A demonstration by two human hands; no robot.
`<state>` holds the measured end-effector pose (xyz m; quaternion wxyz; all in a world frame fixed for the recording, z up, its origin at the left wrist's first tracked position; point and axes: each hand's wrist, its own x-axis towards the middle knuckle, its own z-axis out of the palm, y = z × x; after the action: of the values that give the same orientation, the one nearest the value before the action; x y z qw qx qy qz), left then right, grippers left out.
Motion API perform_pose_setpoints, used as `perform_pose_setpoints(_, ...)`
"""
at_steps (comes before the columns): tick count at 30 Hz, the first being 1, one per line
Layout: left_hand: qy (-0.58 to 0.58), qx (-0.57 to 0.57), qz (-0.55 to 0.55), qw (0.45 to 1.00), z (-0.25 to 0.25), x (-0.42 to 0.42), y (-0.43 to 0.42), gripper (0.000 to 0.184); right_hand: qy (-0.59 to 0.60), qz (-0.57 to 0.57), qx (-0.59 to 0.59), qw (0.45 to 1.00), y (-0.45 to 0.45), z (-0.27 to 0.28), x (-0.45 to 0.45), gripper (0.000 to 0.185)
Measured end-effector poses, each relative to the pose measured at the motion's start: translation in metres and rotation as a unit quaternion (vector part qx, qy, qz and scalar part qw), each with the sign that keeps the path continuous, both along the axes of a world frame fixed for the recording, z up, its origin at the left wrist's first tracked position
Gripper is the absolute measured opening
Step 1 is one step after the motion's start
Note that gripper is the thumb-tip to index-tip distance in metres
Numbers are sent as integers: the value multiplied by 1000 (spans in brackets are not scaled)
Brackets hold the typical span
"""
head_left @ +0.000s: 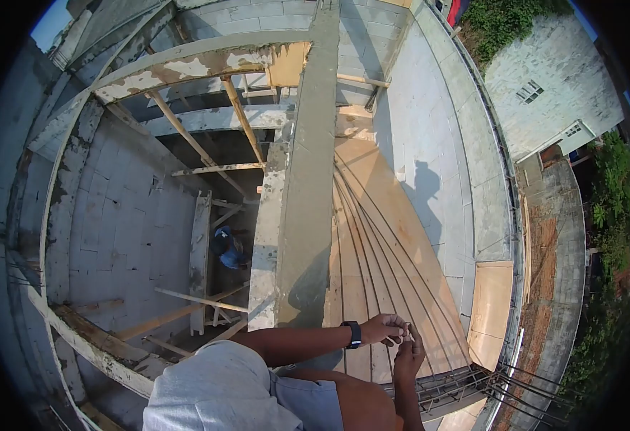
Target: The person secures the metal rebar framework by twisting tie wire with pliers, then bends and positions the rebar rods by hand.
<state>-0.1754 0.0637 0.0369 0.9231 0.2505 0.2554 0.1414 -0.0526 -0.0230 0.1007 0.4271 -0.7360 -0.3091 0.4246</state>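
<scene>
My left hand (383, 329), with a dark watch (352, 335) at its wrist, meets my right hand (409, 352) above the wooden boards. The fingers of both hands are pinched together at the tips. Something small and pale may be between them, but it is too small to name. Under and beyond the hands, long thin steel bars (372, 237) fan out over the plywood panel (422, 248). A cage of tied rebar (444, 391) lies just below my right hand, apart from its fingers.
A grey concrete beam (308, 165) runs away from me. To its left is a deep drop with wooden props (243, 118) and a person in blue (230, 248) below. A block wall (430, 144) borders the right. Rebar ends (530, 391) stick out past the edge.
</scene>
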Motion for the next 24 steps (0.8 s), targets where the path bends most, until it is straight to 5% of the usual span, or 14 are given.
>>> perform_pose_setpoints(24, 23, 192, 74, 978, 3, 29, 1, 12, -87, 194, -119, 970, 19, 20, 48, 19)
